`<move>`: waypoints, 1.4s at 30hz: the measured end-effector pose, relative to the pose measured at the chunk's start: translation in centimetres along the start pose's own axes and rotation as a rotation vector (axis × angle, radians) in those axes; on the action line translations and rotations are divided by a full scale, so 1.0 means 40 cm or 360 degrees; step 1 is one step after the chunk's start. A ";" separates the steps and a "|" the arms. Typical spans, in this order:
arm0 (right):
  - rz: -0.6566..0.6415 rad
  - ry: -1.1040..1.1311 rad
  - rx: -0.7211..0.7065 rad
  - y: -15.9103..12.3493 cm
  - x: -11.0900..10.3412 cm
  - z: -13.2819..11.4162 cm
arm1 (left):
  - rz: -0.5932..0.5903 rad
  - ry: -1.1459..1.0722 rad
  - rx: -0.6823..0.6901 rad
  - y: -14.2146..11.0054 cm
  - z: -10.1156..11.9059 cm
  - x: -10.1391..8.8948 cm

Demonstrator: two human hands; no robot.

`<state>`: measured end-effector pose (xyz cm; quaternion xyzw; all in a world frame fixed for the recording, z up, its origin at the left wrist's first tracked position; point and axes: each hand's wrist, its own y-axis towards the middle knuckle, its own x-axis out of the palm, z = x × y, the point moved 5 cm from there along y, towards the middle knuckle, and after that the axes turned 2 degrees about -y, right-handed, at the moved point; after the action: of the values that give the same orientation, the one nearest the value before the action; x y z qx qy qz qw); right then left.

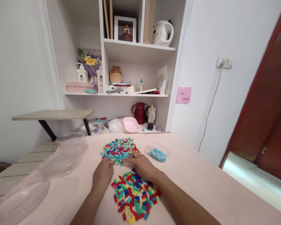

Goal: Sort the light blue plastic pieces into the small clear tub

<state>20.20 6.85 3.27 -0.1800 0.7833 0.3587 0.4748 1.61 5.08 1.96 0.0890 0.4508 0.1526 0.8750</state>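
Note:
My left hand [102, 173] rests at the near left edge of a mixed pile of small toy building bricks [119, 148], its fingers curled together; whatever lies in them is too small to make out. From the right, my right hand [144, 165] reaches over the same edge. Its index finger is stretched towards the left hand, by a few green and light blue bricks. Closer to me, partly under the right wrist, spreads a second pile of bricks [135, 197], red, yellow, green and blue. A clear plastic container [148, 146] with light blue bricks stands right of the far pile.
Clear plastic containers [67, 159] and lids line the left of the pink tabletop [192, 187]. Behind it are a pink basin [131, 124], a dark red jug [140, 113] and a bottle [151, 118]. A small raised wooden shelf [53, 115] stands at the left.

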 end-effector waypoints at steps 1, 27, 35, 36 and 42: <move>-0.0009 -0.0045 -0.0008 0.001 0.005 -0.005 | -0.0025 0.0033 0.0014 -0.001 0.004 0.002; -0.0145 0.0284 -0.0060 -0.006 -0.022 0.001 | -0.0081 -0.0328 0.0297 0.002 0.022 0.022; -0.0152 0.0230 0.0012 0.002 -0.009 -0.005 | -0.0074 -0.0353 0.0289 0.000 0.023 0.022; -0.0138 0.0267 0.0022 0.002 -0.010 -0.006 | -0.0074 -0.0358 0.0289 0.000 0.022 0.022; -0.0079 0.0467 0.0130 0.001 -0.011 0.007 | -0.0057 -0.0383 0.0270 0.000 0.023 0.018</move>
<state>20.59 7.06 3.58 -0.2303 0.8536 0.2843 0.3708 2.75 5.32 1.93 0.1723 0.3555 0.0865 0.9146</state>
